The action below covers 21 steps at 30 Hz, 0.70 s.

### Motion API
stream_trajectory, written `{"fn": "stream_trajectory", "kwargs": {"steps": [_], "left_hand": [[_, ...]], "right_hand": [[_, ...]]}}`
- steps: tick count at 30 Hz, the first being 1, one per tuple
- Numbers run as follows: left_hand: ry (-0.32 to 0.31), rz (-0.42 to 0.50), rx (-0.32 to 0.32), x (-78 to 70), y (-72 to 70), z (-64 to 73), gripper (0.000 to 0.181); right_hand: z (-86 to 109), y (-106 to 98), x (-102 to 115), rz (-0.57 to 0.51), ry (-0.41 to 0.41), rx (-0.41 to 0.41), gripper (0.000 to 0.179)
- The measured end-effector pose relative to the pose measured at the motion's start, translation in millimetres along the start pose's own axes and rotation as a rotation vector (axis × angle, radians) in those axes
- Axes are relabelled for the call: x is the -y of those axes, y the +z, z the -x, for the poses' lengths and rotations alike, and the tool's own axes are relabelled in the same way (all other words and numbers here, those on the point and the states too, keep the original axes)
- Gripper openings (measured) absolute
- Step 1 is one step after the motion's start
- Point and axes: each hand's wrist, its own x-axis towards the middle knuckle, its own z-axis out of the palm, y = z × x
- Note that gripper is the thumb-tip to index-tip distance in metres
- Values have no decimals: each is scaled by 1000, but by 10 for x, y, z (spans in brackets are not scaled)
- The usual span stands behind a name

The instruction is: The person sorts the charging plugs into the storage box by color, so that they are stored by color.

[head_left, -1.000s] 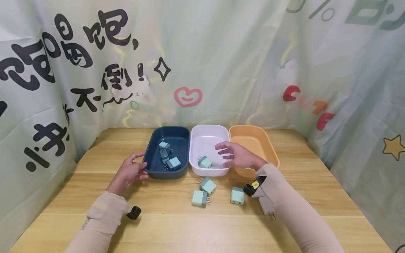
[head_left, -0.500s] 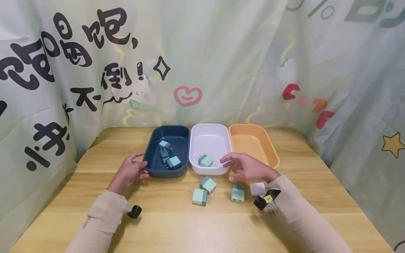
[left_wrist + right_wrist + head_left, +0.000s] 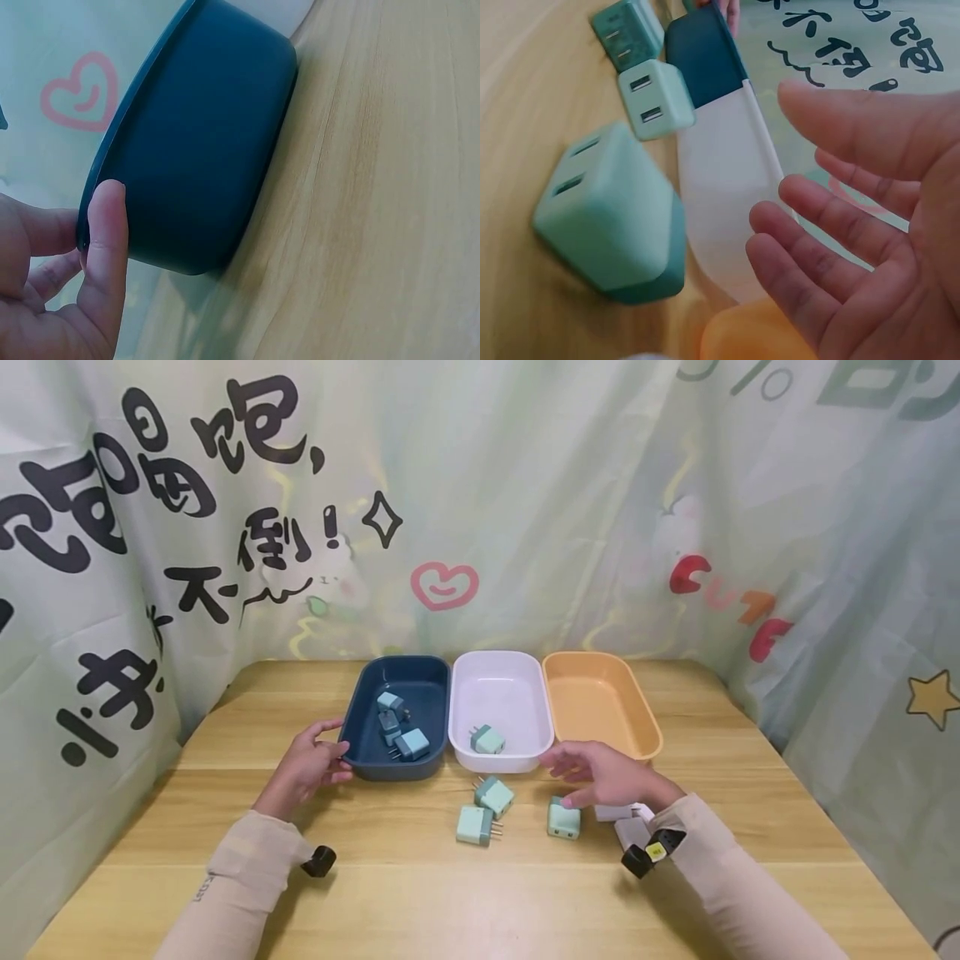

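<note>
Passage runs between the paired USB chargers [image 3: 472,824] and the lone green charger [image 3: 564,822]. Far end — blocked by the white tray [image 3: 501,764].

Beige sleeves [image 3: 247,868]; black wrist cameras [image 3: 320,862]; yellow label [image 3: 656,851] right.

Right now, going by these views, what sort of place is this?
Likely a makeshift indoor tabletop workspace: a light wood-grain table, boxy mint-green plug adapters lying loose on it, and a pale-green printed fabric curtain hanging just behind.
</note>
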Motion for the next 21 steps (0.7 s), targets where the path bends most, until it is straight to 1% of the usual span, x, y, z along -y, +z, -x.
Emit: {"fn": "stream_trajectory", "kwargs": {"steps": [5,9,16,21], "left_hand": [[-2,-1,-6,0,6,-5,52],[-4,-7,-13,6,-4,-21,51],[0,-2,-10,11,-9,-38,52],[-3,-2,-10,7,-9,-23,52]], "right_hand": [[83,4,-56,17,25,-4,53],[138,2,-97,43,27,-13,53],[232,40,-180,80,48,-27,53],[242,86,-226,132,19,-20,51]]}}
